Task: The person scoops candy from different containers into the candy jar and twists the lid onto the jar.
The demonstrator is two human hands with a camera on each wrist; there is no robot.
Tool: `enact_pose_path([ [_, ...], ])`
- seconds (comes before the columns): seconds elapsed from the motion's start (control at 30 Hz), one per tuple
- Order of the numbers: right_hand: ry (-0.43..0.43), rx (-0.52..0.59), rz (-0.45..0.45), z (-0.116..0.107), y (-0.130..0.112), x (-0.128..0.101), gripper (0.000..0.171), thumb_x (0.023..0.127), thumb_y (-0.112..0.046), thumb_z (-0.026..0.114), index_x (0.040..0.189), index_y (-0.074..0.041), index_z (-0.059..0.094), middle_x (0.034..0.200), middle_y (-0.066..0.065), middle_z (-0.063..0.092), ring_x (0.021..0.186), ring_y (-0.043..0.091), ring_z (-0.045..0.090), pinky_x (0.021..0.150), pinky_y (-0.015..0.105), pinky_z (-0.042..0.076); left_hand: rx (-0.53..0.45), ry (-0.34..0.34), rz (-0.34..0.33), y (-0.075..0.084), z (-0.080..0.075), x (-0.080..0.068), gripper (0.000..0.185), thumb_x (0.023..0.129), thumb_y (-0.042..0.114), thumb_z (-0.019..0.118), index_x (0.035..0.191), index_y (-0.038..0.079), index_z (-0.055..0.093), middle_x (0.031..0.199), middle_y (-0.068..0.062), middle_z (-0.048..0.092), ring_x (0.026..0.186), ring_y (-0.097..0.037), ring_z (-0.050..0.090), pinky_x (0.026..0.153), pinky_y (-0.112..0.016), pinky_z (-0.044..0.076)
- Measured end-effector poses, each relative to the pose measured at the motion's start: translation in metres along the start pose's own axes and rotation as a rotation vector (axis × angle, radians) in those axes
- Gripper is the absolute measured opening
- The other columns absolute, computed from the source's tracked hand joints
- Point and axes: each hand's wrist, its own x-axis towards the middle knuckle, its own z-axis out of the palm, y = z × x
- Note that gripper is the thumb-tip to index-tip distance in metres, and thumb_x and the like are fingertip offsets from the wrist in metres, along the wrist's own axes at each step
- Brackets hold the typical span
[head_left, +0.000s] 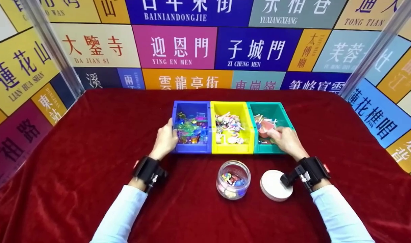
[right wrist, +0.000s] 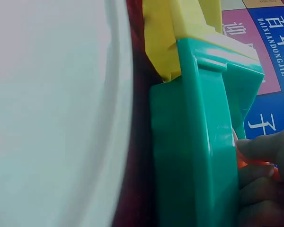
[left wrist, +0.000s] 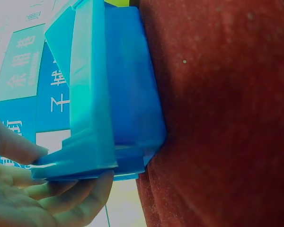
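Three joined bins stand in a row: a blue bin (head_left: 191, 148), a yellow bin (head_left: 232, 149) and a green bin (head_left: 267, 149). My left hand (head_left: 166, 139) grips the blue bin's outer side wall, thumb at the rim and fingers beneath it in the left wrist view. Over the green bin, my right hand (head_left: 288, 142) pinches a flat pinkish-orange piece (head_left: 265, 127). The right wrist view shows its thumb (right wrist: 258, 147) on this piece just past the green wall; the piece's far part is hidden there.
Nearer me, a clear jar (head_left: 233, 182) holds several colourful pieces. To its right lies a white round lid (head_left: 276, 190), below my right wrist. Shiny clear pieces (head_left: 191, 128) fill the blue bin, pale candy-like pieces (head_left: 229, 123) the yellow one. Dark red cloth (head_left: 188, 206) covers the table.
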Motion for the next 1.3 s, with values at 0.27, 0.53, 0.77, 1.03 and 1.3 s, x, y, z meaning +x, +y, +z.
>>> enact_pose_path([
  [0.27,0.045,0.04,-0.029,0.002,0.003,-0.002,0.031,0.084,-0.02,0.054,0.091,0.01,0.062,0.08,0.022,0.061,0.073,0.032,0.051,0.065,0.037,0.041,0.001,-0.005,-0.004,0.0,-0.001,-0.001,0.045,0.085,-0.003,0.046,0.127,-0.015,0.036,0.113,-0.031,0.053,0.101,-0.04,0.053,0.087,-0.044,0.044],
  [0.53,0.028,0.127,-0.001,0.0,0.005,-0.005,0.034,0.086,-0.024,0.055,0.096,0.008,0.061,0.087,0.021,0.061,0.08,0.03,0.051,0.071,0.034,0.04,0.005,0.005,0.012,-0.001,-0.001,-0.002,0.045,0.084,-0.004,0.047,0.126,-0.015,0.037,0.109,-0.032,0.055,0.098,-0.041,0.055,0.084,-0.046,0.045],
  [0.77,0.046,0.171,0.0,0.0,0.009,-0.007,0.038,0.088,-0.026,0.055,0.102,0.009,0.059,0.091,0.022,0.06,0.082,0.03,0.05,0.071,0.033,0.04,-0.002,-0.021,-0.016,-0.001,-0.002,-0.002,0.046,0.085,-0.003,0.046,0.128,-0.014,0.035,0.113,-0.031,0.053,0.102,-0.04,0.053,0.087,-0.044,0.044],
  [1.03,0.083,0.217,-0.024,0.0,0.012,-0.01,0.036,0.088,-0.024,0.054,0.101,0.009,0.06,0.091,0.022,0.061,0.081,0.026,0.05,0.067,0.025,0.038,-0.009,-0.02,-0.018,-0.001,-0.001,0.0,0.046,0.086,-0.002,0.046,0.129,-0.014,0.034,0.116,-0.03,0.051,0.105,-0.039,0.052,0.09,-0.043,0.042],
  [1.3,0.12,0.282,-0.029,-0.001,0.016,-0.014,0.032,0.088,-0.023,0.055,0.097,0.007,0.062,0.072,0.012,0.058,0.061,0.009,0.046,0.053,0.017,0.037,-0.005,-0.026,-0.03,0.0,0.001,-0.001,0.051,0.084,0.001,0.048,0.13,-0.016,0.03,0.119,-0.033,0.046,0.111,-0.041,0.046,0.096,-0.044,0.036],
])
